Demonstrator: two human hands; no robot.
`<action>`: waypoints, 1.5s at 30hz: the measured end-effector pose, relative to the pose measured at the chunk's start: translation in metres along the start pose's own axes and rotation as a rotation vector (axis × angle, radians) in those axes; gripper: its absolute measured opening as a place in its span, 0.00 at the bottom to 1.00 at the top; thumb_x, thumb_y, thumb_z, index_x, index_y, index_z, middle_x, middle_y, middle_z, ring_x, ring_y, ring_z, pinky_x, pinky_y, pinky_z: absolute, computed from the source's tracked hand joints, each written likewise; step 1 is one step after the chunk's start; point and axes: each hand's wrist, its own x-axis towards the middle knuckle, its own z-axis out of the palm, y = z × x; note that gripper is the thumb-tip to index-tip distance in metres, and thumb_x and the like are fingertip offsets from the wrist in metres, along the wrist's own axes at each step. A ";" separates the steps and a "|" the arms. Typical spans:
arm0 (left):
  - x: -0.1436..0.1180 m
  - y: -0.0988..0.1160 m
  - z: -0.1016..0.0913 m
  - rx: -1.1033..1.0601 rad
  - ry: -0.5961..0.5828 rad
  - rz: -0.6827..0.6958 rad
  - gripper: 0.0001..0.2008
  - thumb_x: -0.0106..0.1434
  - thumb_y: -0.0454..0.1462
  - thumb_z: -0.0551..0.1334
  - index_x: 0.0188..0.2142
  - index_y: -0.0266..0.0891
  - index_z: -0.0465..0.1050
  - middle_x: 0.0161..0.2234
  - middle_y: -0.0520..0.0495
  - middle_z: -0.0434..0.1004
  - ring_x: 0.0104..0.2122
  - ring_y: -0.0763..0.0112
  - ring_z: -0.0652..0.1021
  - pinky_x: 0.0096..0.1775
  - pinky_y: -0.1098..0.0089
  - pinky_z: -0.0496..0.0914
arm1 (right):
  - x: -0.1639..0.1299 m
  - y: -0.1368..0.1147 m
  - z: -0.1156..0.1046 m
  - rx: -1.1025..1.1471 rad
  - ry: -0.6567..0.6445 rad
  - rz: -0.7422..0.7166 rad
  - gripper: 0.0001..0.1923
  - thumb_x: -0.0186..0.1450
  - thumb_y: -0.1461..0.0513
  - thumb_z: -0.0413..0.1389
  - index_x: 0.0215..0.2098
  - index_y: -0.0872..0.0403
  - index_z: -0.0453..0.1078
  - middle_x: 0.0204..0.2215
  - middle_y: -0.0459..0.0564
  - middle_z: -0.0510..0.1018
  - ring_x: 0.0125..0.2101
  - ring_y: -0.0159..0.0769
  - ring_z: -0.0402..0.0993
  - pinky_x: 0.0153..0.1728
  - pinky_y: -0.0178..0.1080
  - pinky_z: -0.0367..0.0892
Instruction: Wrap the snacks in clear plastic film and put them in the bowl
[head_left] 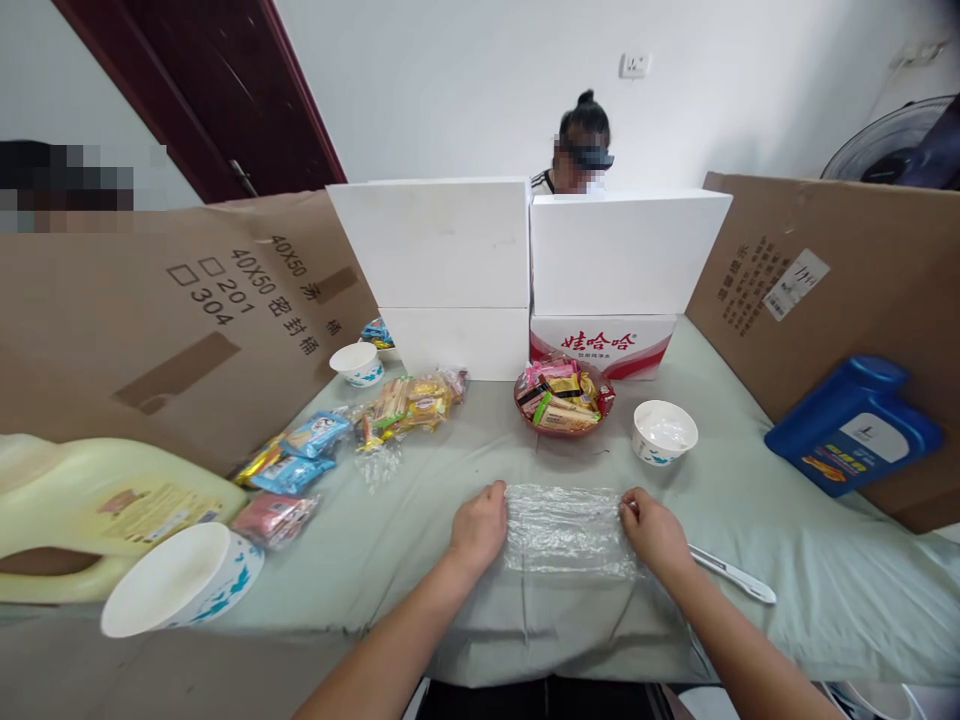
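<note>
A wrinkled clear plastic bag (566, 530) lies stretched flat on the cloth between my two hands. My left hand (480, 525) is closed, pinching the bag's left edge near its upper corner. At the upper right corner, my right hand (654, 530) grips it between thumb and curled fingers. Just behind the bag stands a reddish bowl (564, 430) heaped with wrapped snacks. A white paper bowl (664, 435) with a blue pattern is beyond my right hand, with clear plastic inside. Partly behind my right wrist rests a white-handled utility knife (739, 575).
Snack packets (412, 405) and blue packets (307, 450) lie left. A tipped paper bowl (184, 580) and a yellow jug (112, 510) are front left. A blue bottle (855, 425) leans right. White boxes (457, 250) and cardboard panels (840, 300) border the table; a person sits behind.
</note>
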 end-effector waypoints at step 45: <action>-0.057 -0.045 -0.023 -0.227 -0.052 0.804 0.12 0.60 0.32 0.58 0.44 0.40 0.71 0.46 0.44 0.76 0.52 0.59 0.72 0.54 0.58 0.68 | -0.070 0.052 -0.011 -0.063 -0.125 -0.697 0.20 0.66 0.52 0.54 0.54 0.48 0.69 0.58 0.54 0.68 0.59 0.46 0.61 0.57 0.50 0.61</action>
